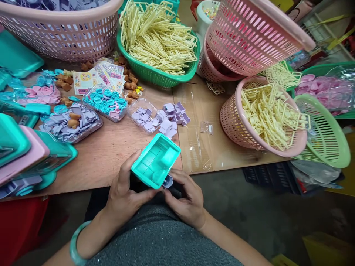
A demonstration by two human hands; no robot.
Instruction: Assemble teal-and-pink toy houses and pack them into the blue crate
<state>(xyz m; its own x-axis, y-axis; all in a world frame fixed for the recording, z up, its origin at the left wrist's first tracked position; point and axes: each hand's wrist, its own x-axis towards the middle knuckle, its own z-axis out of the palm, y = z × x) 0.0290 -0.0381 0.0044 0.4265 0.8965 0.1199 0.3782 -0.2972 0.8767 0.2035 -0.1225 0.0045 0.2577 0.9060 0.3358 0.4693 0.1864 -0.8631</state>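
Observation:
A teal plastic box [146,164], its open side facing up at me, is tilted in front of my lap at the table's near edge. My left hand [126,188] grips it from the left, thumb along the near side. My right hand [185,197] is closed at the box's lower right, with a small grey-purple plastic piece [168,181] between its fingers, against the box wall. Whether that piece is fixed to the box is hidden. Just beyond the box lie loose lilac plastic parts [169,127] and a clear tray [144,115] of similar parts.
Left are clear trays of blue parts [105,101] and lilac parts [73,123], sticker sheets [100,77] and stacked teal and pink boxes [26,155]. A green basket [166,79] and pink basket [233,118] hold cream frames. A clear piece [206,127] lies on cardboard.

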